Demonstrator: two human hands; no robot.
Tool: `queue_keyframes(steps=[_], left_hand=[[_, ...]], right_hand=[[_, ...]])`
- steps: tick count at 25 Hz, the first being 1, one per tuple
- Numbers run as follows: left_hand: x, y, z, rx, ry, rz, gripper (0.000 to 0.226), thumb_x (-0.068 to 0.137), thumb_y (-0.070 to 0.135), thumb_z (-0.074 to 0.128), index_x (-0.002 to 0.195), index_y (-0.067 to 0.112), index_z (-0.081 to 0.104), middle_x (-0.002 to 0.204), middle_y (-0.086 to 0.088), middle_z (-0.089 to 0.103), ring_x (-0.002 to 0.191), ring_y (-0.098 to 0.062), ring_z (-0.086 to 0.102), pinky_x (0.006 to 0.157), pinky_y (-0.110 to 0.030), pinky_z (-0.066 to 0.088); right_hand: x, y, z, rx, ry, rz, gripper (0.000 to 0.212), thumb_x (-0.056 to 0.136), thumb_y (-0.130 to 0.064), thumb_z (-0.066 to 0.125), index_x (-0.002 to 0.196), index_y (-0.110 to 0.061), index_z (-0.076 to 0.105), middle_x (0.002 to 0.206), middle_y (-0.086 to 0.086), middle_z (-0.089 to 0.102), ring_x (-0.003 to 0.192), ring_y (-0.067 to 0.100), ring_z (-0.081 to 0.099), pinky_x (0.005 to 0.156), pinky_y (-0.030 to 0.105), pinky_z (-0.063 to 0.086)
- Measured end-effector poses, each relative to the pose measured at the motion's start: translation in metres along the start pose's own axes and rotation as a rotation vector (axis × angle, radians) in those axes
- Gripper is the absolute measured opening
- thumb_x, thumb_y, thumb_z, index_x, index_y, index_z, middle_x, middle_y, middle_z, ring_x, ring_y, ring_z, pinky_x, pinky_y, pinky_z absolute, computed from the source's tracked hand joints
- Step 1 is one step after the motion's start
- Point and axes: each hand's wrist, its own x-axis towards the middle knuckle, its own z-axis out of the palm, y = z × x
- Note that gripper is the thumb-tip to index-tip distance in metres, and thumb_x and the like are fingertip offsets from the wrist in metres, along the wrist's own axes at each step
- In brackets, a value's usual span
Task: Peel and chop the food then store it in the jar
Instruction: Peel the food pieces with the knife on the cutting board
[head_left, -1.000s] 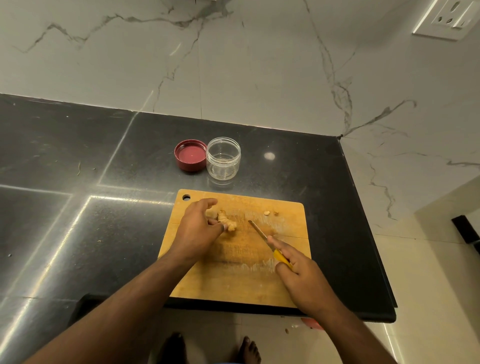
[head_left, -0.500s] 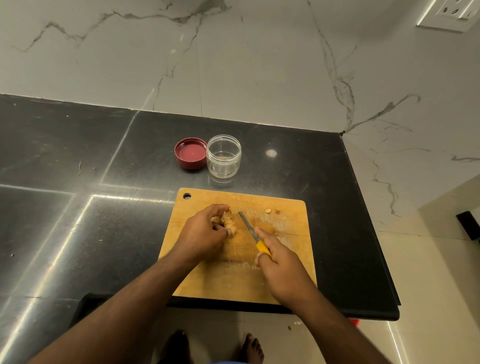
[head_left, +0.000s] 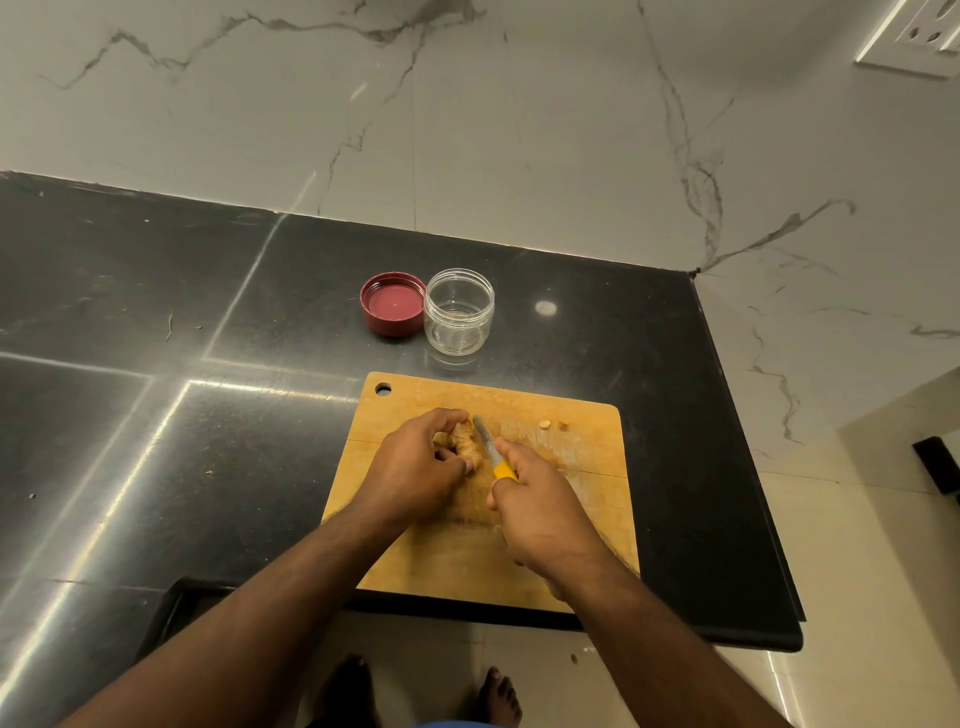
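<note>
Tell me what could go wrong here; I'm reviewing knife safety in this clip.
1. The knife blade lies right against the ginger that the left hand grips, so a slip could likely cut those fingers.
2. The knobbly ginger may roll under pressure.
3. The open jar stands just beyond the cutting board; a stray reach could topple it.

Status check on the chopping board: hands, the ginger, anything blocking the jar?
Left hand grips ginger on board. Right hand holds yellow-handled knife, blade at the ginger. Jar open, empty, lid beside it; nothing blocking.
</note>
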Motion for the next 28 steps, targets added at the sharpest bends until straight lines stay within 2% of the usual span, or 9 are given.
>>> queue_keyframes(steps=[2, 6, 12, 16, 19, 22, 23, 25, 28], left_hand=[[0.000, 0.000, 0.000, 0.002, 0.001, 0.005, 0.060, 0.085, 0.017, 0.077, 0.139, 0.032, 0.055, 0.125, 0.013, 0.062, 0.081, -0.003, 0.066, 0.068, -0.013, 0.050], [0.000, 0.000, 0.000, -0.010, 0.000, 0.001, 0.062, 0.085, 0.017, 0.077, 0.141, 0.031, 0.054, 0.125, 0.013, 0.062, 0.082, -0.002, 0.065, 0.067, -0.011, 0.048], [0.001, -0.001, 0.001, 0.008, -0.003, 0.008, 0.062, 0.086, 0.017, 0.077, 0.141, 0.031, 0.054, 0.128, 0.013, 0.061, 0.083, -0.001, 0.064, 0.066, -0.012, 0.049], [0.001, -0.002, 0.000, 0.010, -0.004, 0.007, 0.062, 0.085, 0.017, 0.077, 0.141, 0.031, 0.054, 0.124, 0.015, 0.061, 0.083, -0.001, 0.065, 0.069, -0.015, 0.052], [0.000, -0.001, 0.001, 0.005, 0.006, 0.009, 0.062, 0.085, 0.017, 0.077, 0.141, 0.030, 0.055, 0.124, 0.014, 0.063, 0.082, -0.002, 0.065, 0.072, -0.017, 0.054], [0.000, -0.001, 0.001, 0.008, 0.007, 0.018, 0.060, 0.086, 0.017, 0.077, 0.141, 0.029, 0.055, 0.125, 0.017, 0.062, 0.082, -0.001, 0.065, 0.069, -0.014, 0.051], [0.000, -0.001, 0.001, 0.011, 0.005, 0.021, 0.060, 0.086, 0.017, 0.076, 0.141, 0.029, 0.055, 0.126, 0.017, 0.062, 0.082, -0.001, 0.064, 0.068, -0.012, 0.050], [0.000, 0.000, 0.000, 0.007, -0.001, 0.017, 0.060, 0.086, 0.017, 0.076, 0.141, 0.028, 0.055, 0.125, 0.017, 0.063, 0.082, -0.001, 0.064, 0.068, -0.012, 0.050], [-0.001, 0.000, 0.000, -0.001, -0.004, 0.002, 0.060, 0.086, 0.018, 0.076, 0.142, 0.028, 0.054, 0.111, 0.021, 0.061, 0.083, -0.001, 0.064, 0.069, -0.015, 0.051]], right_hand=[[0.000, -0.001, 0.000, -0.007, 0.005, 0.007, 0.057, 0.100, -0.012, 0.042, 0.152, -0.032, 0.033, 0.158, -0.007, 0.032, 0.130, 0.011, 0.040, 0.090, 0.024, 0.034], [0.003, 0.004, 0.001, 0.025, 0.018, 0.051, 0.056, 0.098, -0.013, 0.042, 0.149, -0.036, 0.036, 0.154, -0.008, 0.035, 0.123, 0.014, 0.045, 0.096, 0.034, 0.046], [0.007, 0.000, 0.004, 0.120, -0.012, 0.122, 0.058, 0.094, -0.013, 0.038, 0.147, -0.038, 0.039, 0.117, -0.004, 0.051, 0.069, 0.007, 0.042, 0.049, 0.022, 0.037], [0.006, -0.008, 0.000, 0.096, -0.016, 0.126, 0.060, 0.093, -0.009, 0.037, 0.147, -0.036, 0.040, 0.106, -0.001, 0.048, 0.060, 0.011, 0.043, 0.040, 0.023, 0.033], [0.000, -0.006, -0.002, -0.010, -0.018, 0.056, 0.058, 0.094, -0.009, 0.037, 0.147, -0.033, 0.040, 0.113, -0.006, 0.047, 0.066, 0.007, 0.047, 0.050, 0.026, 0.042], [0.001, -0.008, -0.005, -0.148, -0.012, -0.002, 0.055, 0.097, -0.009, 0.039, 0.149, -0.028, 0.039, 0.132, -0.004, 0.050, 0.073, 0.006, 0.047, 0.083, 0.035, 0.052], [0.002, -0.010, -0.006, -0.194, -0.010, -0.023, 0.055, 0.097, -0.010, 0.039, 0.149, -0.028, 0.039, 0.140, -0.002, 0.050, 0.079, 0.007, 0.048, 0.086, 0.034, 0.050], [0.004, -0.009, -0.006, -0.263, -0.020, -0.062, 0.054, 0.099, -0.013, 0.039, 0.150, -0.028, 0.038, 0.148, 0.001, 0.047, 0.098, 0.011, 0.053, 0.085, 0.029, 0.048], [0.001, -0.001, -0.007, -0.379, -0.054, -0.118, 0.053, 0.100, -0.014, 0.039, 0.152, -0.027, 0.035, 0.154, 0.000, 0.041, 0.134, 0.018, 0.045, 0.103, 0.027, 0.040]])
